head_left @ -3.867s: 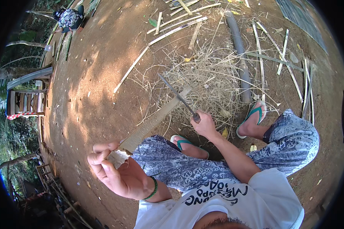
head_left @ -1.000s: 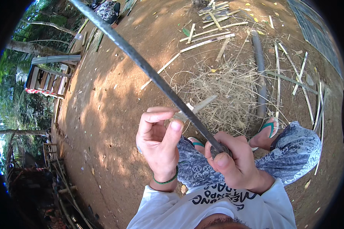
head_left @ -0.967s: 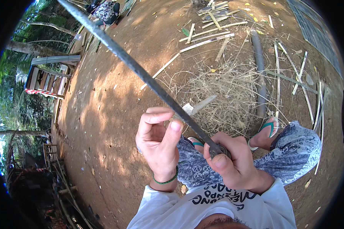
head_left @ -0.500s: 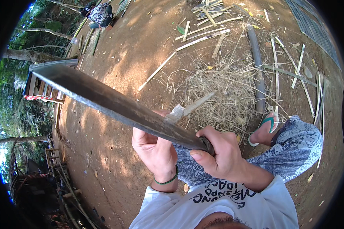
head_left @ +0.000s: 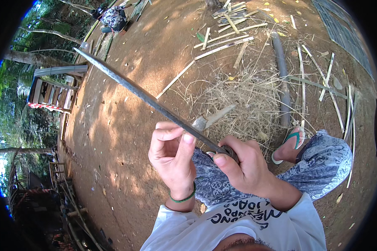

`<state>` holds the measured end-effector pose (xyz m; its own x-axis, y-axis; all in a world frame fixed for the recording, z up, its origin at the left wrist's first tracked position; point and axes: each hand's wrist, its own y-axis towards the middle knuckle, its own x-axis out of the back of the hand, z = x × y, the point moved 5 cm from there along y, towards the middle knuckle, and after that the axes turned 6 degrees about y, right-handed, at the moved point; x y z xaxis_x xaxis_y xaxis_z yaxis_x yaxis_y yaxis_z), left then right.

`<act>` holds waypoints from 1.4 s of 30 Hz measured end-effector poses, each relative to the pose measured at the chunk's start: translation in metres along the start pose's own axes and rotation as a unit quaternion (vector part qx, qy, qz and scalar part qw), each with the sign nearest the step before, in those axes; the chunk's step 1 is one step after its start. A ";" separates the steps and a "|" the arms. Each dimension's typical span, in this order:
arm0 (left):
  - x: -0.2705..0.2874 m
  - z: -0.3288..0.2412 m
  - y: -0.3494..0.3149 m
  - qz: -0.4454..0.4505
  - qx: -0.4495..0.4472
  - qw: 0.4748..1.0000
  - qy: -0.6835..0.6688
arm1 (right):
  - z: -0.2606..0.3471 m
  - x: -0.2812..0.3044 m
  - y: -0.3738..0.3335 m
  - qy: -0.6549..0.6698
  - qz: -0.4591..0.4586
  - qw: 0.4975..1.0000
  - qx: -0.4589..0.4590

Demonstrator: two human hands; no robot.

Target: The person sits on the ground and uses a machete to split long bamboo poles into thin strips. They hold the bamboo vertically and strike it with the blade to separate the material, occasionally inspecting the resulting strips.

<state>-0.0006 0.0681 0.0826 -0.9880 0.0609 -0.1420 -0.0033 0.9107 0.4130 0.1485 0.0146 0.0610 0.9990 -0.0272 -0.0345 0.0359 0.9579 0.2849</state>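
A long machete [head_left: 144,96] is raised in front of me, its dark blade turned nearly edge-on and pointing up to the left. My right hand [head_left: 249,167] is wrapped round its handle, most of which the fingers hide. My left hand [head_left: 171,157], with a green cord round the wrist, has its thumb and bent fingers against the lower part of the blade. Just beyond the blade appear a grey, stone-like lump [head_left: 200,124] and a pale flat piece of wood [head_left: 220,115]; whether the two are joined I cannot tell.
Thin shavings [head_left: 247,104] lie heaped on the dirt, beside a dark pole [head_left: 283,83]. Split bamboo strips [head_left: 224,44] are scattered far ahead and at the right. My sandalled foot [head_left: 288,146] is by the heap. Another person [head_left: 113,19] is at the far left, above a small wooden structure [head_left: 52,92].
The machete has rolled from showing its broad side to nearly edge-on, and its tip has swung to the right and up. My left fingers have shifted slightly along the blade.
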 end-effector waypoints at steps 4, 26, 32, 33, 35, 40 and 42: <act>0.000 -0.004 0.000 0.011 -0.023 0.999 0.019 | 0.005 0.002 0.000 -0.008 -0.005 1.000 -0.008; -0.116 -0.202 0.098 0.028 -0.659 0.485 0.575 | 0.046 0.018 -0.007 -0.155 -0.051 0.986 -0.014; -0.105 -0.190 0.101 0.129 -0.623 0.534 0.556 | 0.044 0.014 -0.007 -0.138 -0.038 0.989 -0.026; -0.112 -0.220 0.088 0.132 -0.618 0.505 0.588 | 0.041 0.018 -0.009 -0.149 -0.043 0.987 -0.043; -0.108 -0.229 0.085 0.135 -0.626 0.541 0.545 | 0.047 0.021 -0.010 -0.163 -0.045 0.984 -0.053; -0.110 -0.154 0.106 0.127 -0.634 0.526 0.552 | 0.051 0.013 -0.008 -0.184 -0.049 0.981 -0.021; -0.103 -0.185 0.106 0.121 -0.616 0.542 0.558 | 0.044 0.016 0.000 -0.152 -0.045 0.987 -0.031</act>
<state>0.0720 0.0828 0.3073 -0.4580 -0.7941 0.3996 0.7264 -0.0752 0.6831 0.1660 0.0016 0.1028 0.9538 -0.1887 0.2338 0.1332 0.9631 0.2340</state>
